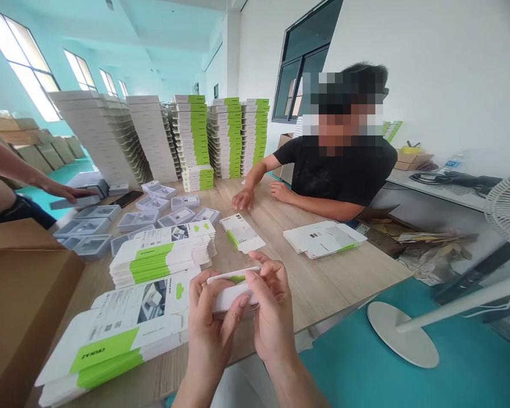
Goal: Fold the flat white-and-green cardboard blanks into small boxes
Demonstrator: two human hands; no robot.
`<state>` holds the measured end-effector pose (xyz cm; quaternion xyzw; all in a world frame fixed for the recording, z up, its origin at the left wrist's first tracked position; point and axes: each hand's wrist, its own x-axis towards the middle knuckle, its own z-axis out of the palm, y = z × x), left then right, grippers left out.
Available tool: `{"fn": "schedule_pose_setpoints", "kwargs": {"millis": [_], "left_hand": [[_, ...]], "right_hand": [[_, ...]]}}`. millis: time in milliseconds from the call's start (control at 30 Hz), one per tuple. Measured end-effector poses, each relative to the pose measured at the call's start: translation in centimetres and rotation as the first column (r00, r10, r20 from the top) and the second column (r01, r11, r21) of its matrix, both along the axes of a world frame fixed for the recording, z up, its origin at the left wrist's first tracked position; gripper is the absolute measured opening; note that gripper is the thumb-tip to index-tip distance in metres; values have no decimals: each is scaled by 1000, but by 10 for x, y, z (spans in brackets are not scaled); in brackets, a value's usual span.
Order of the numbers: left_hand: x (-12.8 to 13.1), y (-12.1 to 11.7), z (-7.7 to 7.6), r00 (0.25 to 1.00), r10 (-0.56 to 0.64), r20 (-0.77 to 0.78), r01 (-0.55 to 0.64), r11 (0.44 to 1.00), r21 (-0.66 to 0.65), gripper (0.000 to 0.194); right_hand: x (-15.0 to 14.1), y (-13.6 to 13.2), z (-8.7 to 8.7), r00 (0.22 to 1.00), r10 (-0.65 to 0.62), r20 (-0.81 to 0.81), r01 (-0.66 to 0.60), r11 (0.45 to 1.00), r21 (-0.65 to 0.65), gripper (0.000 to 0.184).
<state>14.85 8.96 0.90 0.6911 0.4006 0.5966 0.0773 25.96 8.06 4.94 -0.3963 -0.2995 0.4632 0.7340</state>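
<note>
Between my two hands, just above the table's near edge, is a small white and green cardboard box [233, 297], its end flap standing up. My left hand [210, 309] is closed around its left side, the thumb on the front. My right hand [274, 300] grips the right end, thumb at the flap and the other fingers curled behind. Whether anything lies inside the box is hidden. Beyond it a white box [243, 232] with a green side lies on the table. To my left are stacks of flat box blanks [110, 328] printed in white and green.
Clear plastic trays [138, 220] spread across the left of the table [310, 283], where another person's hand [70, 192] holds one. A person in black [340, 170] sits opposite. Flat blanks [323, 238] lie at right; tall box stacks [191, 136] stand behind. A fan [403, 334] is at right.
</note>
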Motion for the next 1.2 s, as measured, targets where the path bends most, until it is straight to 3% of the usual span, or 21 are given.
{"fn": "schedule_pose_setpoints", "kwargs": {"millis": [67,200,367,433,500,600,733,900,1200], "left_hand": [[2,0,1,995,31,91,-28,999,-34,3],[9,0,2,972,100,213,-88,994,-63,18],[16,-1,-8,946,114,303,-101,993,-57,11],[18,-1,-15,925,119,361,-104,993,-62,6],[21,0,-21,895,113,431,-87,993,-80,15],[26,-1,-23,850,83,519,-21,992,-125,14],[30,-3,-21,808,44,588,86,978,-191,15],[28,-4,-23,792,40,609,151,954,-258,19],[29,-4,-12,801,56,595,242,880,-409,26]], "right_hand": [[0,0,-7,993,-30,114,23,998,62,30],[-1,1,-21,909,-114,402,44,983,180,18],[-2,2,-34,809,-263,526,125,951,284,14],[-3,2,-37,804,-279,526,147,949,280,16],[-5,3,-39,818,-282,502,161,949,270,17],[-6,4,-40,870,-279,406,183,948,259,17],[-4,3,-39,935,-175,309,146,983,115,30],[-3,-1,-37,958,-49,282,65,997,-48,31],[3,4,-39,968,-44,249,59,997,-55,32]]}}
